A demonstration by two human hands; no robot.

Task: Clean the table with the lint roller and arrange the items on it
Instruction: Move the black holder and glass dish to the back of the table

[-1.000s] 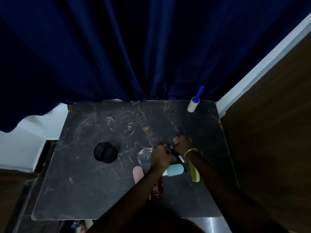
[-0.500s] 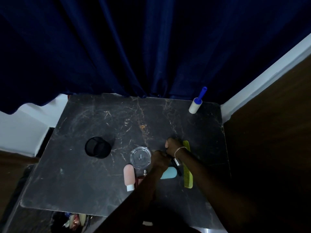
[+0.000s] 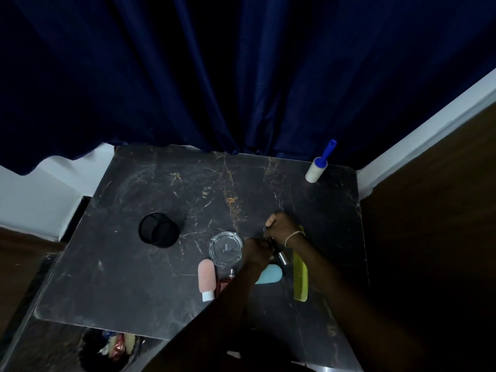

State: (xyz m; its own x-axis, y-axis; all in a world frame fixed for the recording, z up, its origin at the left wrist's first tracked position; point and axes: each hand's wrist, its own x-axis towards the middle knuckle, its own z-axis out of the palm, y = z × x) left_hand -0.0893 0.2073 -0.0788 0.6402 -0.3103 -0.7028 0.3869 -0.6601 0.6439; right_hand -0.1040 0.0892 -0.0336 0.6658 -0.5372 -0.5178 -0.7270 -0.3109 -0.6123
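Note:
A lint roller (image 3: 316,170) with a white roll and a blue handle stands at the far right corner of the dark marble table (image 3: 134,277). My left hand (image 3: 257,251) and my right hand (image 3: 281,227) meet right of the glass ashtray (image 3: 226,248), both closed on a small dark item with a silver end (image 3: 281,257). A pink tube (image 3: 206,277), a red bottle (image 3: 225,281), a light blue tube (image 3: 271,273) and a yellow-green comb (image 3: 300,275) lie around my hands. My left forearm hides part of the red bottle and the blue tube.
A black mesh cup (image 3: 159,230) stands left of the middle. A dark blue curtain (image 3: 241,76) hangs behind the table. A bin with wrappers (image 3: 115,347) sits below the near left edge. A brown wall (image 3: 429,237) borders the right side.
The head view has shifted, so the table sits lower and more to the left. My hands stay together on the small dark item. The other items have not moved.

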